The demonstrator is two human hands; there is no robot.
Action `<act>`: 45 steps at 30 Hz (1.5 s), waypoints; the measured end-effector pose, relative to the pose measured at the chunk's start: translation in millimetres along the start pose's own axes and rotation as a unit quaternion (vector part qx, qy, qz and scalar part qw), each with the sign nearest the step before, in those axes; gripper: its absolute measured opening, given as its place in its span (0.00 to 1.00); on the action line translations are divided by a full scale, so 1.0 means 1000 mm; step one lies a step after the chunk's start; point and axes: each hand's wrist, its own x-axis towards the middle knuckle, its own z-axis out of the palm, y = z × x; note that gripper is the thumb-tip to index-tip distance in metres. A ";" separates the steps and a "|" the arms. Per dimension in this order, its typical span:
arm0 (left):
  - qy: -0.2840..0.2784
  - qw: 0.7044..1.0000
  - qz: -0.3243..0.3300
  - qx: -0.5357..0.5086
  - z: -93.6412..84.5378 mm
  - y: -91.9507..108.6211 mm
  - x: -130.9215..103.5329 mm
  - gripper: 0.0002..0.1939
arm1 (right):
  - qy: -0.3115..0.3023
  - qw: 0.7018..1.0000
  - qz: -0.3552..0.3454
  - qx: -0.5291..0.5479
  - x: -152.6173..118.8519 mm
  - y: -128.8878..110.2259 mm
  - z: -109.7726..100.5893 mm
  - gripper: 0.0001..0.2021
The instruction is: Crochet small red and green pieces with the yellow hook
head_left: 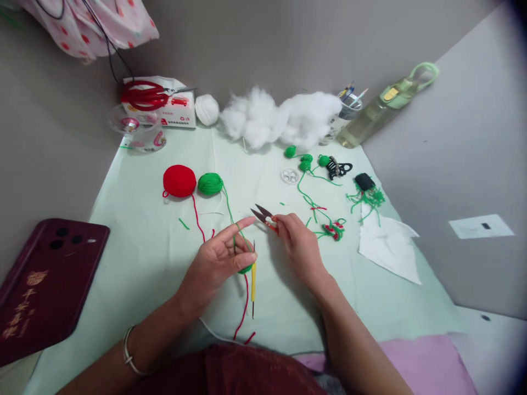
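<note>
My left hand [224, 255] pinches a small green crochet piece [246, 269] between thumb and fingers, its index finger stretched out toward the right. A green strand [229, 206] runs from the green yarn ball [210, 184] down to this hand. My right hand [299, 244] is closed on orange-handled thread snips [265, 215], whose dark blades are apart and point left, near my left index fingertip. A crochet hook [253, 282] with a yellow handle stands out by my left thumb; whether the hand grips it I cannot tell. Red yarn [246, 302] trails below.
A red yarn ball [179, 181] lies left of the green one. White stuffing [263, 118] stretches along the back. Several small green crochet pieces [305, 165] and a black claw clip [338, 168] lie right. A bottle [376, 112] stands back right; a phone [53, 280] appears left.
</note>
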 end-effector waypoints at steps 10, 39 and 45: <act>0.008 0.999 -0.005 -0.052 -0.003 0.005 -0.001 0.32 | 0.039 0.992 -0.086 0.078 -0.003 -0.004 -0.026 0.12; -0.076 0.988 -0.078 -0.111 0.002 -0.006 0.004 0.27 | 0.076 0.971 -0.224 -0.033 -0.007 -0.023 -0.015 0.06; -0.015 0.993 -0.068 -0.093 0.000 -0.005 0.006 0.31 | 0.088 0.981 -0.141 -0.095 -0.004 -0.009 -0.007 0.07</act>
